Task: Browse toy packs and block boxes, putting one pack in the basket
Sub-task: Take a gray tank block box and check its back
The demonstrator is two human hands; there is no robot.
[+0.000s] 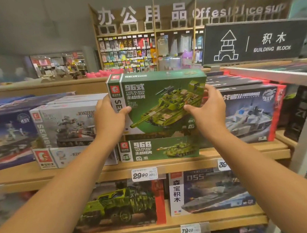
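head view, frame centre: a shopper's left hand [110,118] and right hand [208,110] clamp the short ends of a green tank block box [163,99], long axis level between them.

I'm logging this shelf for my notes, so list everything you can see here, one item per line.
Type 96 tank box: one, green, held up above the shelf.
96B box: one, green, lying on the top shelf below it.
Wandering Earth boxes: two at least, white-grey, stacked left.
White tank box: one, red-edged, right.
Truck box: one, camouflage green, lower shelf.
Ship box: one, blue-grey, lower shelf.
Building Block sign: one, black, upper right.
Price tag: white, 29.90.
Left hand: grip on box's left edge.
Right hand: grip on right edge.
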